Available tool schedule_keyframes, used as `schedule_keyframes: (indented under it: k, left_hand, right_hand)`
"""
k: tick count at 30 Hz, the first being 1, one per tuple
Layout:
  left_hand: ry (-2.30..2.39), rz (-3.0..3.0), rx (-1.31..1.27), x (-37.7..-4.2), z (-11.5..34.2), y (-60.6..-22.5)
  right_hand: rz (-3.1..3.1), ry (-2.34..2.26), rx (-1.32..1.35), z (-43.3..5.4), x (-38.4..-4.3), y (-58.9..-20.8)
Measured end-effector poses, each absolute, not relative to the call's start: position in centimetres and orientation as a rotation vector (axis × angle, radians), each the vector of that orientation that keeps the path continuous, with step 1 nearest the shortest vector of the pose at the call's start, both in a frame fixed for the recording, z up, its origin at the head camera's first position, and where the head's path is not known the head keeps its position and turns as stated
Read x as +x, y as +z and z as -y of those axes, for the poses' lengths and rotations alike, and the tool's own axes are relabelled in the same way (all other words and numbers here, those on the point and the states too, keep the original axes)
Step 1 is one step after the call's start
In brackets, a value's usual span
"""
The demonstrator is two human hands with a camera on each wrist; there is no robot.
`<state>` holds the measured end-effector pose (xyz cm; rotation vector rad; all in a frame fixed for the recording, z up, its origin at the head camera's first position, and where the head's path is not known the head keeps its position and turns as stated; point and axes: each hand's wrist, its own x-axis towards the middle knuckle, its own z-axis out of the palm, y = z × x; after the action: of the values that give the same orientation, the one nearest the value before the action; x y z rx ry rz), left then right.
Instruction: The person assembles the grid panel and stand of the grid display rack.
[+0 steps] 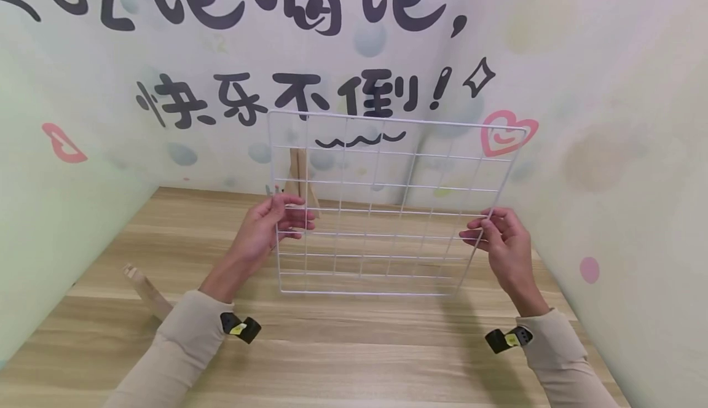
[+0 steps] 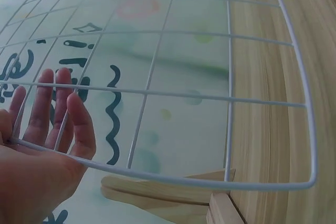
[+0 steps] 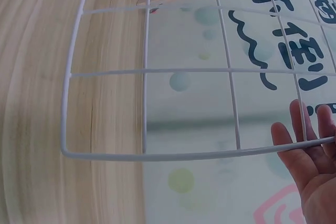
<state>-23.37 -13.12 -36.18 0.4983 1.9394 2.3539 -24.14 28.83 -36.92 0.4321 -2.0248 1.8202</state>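
Between my two hands stands a white wire grid panel, held upright at its side edges and leaning a little. My left hand grips the left edge, thumb on the near side and fingers spread behind the wires. At the opposite edge my right hand pinches the frame, its fingertips reaching behind the mesh. In the left wrist view, the panel's rim lies across the palm of the left hand. The right wrist view shows the rim crossing the fingers of the right hand.
Behind the panel, near the wall, stands a light wooden piece, partly covered by wires and the left hand. Another wooden piece lies beside the left forearm, partly hidden by the sleeve. Printed walls enclose the wood-grain table.
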Motion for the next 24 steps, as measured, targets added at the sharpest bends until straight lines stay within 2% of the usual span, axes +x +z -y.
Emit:
schedule_keyframes:
  k: [11,20,24]
  left_hand:
    - [2.417,-1.968,0.5,-22.9,12.3,-36.5]
    - [2.489,-1.971,0.532,-22.8,12.1,-36.3]
    - [2.486,-1.993,0.522,-22.8,12.2,-36.3]
  right_hand:
    - [2.04,1.728,0.468,-29.1,-23.5,-36.8]
    - [2.117,1.315,0.346,-27.2,-22.2,-34.9]
    - [2.05,1.126,0.412,-26.0,-21.7,-34.6]
